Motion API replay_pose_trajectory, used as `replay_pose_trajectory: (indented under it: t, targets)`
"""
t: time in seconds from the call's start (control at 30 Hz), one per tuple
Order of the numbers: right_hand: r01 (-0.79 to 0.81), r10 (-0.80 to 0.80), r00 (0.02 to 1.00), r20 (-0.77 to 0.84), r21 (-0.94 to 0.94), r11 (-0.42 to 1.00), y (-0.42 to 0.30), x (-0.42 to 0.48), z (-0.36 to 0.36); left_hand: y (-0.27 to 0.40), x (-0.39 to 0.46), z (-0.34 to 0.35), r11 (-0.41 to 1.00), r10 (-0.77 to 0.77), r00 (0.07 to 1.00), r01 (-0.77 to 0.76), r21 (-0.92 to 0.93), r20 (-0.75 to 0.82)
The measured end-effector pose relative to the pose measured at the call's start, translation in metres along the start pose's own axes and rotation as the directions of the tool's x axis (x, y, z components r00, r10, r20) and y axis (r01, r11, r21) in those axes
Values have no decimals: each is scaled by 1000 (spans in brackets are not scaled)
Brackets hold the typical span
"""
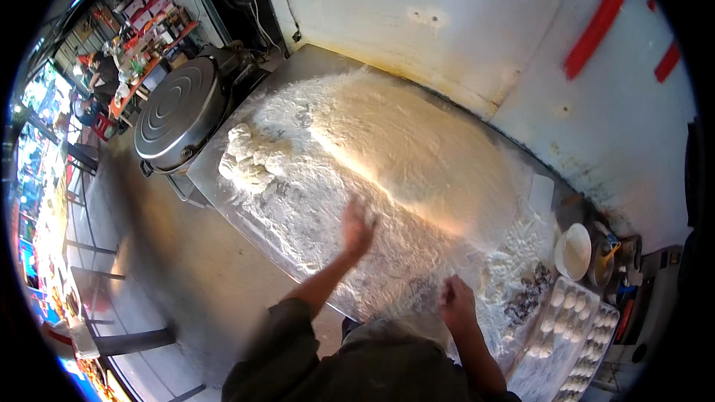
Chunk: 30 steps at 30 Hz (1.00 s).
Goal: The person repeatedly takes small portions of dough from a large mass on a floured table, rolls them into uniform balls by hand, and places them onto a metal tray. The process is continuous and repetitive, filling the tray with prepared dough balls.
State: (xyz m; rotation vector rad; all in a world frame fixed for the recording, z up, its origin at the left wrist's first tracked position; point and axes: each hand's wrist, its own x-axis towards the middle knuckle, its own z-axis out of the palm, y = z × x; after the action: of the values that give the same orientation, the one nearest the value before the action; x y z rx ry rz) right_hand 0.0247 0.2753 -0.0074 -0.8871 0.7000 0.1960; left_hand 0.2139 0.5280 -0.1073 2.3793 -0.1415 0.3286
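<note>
A large, thin sheet of dough (413, 145) lies spread over the far part of a metal worktable (318, 58) dusted with flour. My left hand (359, 229) is over the floured surface on the near side of the sheet, blurred, its fingers apart and nothing seen in it. Lower right, my right hand (459, 301) is near the table's front edge with its fingers curled; whether it holds anything cannot be told. A heap of dough lumps (249, 162) rests at the table's left end. Loose flour (516, 254) lies to the right of the sheet.
Trays of small dough balls (567, 318) stand at the lower right, beside a white bowl (573, 251) and a container with a yellow-handled utensil (609, 257). A large round griddle (179, 111) adjoins the table's left end. A wall (424, 17) runs behind. People (103, 75) are far off at left.
</note>
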Motion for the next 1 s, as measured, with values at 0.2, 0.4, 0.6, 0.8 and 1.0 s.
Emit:
replay_pose_trajectory:
  t: [0.2,0.4,0.6,0.8,1.0]
  targets:
    - [16,-33,963,-269,-63,998,11,5,-13,-178,134,-126,771,150,978,-206,603,143]
    - [-105,62,952,-300,-129,986,24,12,-7,-233,201,-165,787,23,868,-321,526,495]
    - [-51,15,962,-271,-125,991,26,-1,-13,-122,102,-99,968,192,883,-243,68,429]
    - [43,-70,933,-353,-83,996,25,-30,-26,19,-18,-67,899,411,795,-272,-344,446]
    - [239,-433,875,-216,-585,775,29,-39,-61,36,-18,17,827,561,790,-521,-211,247]
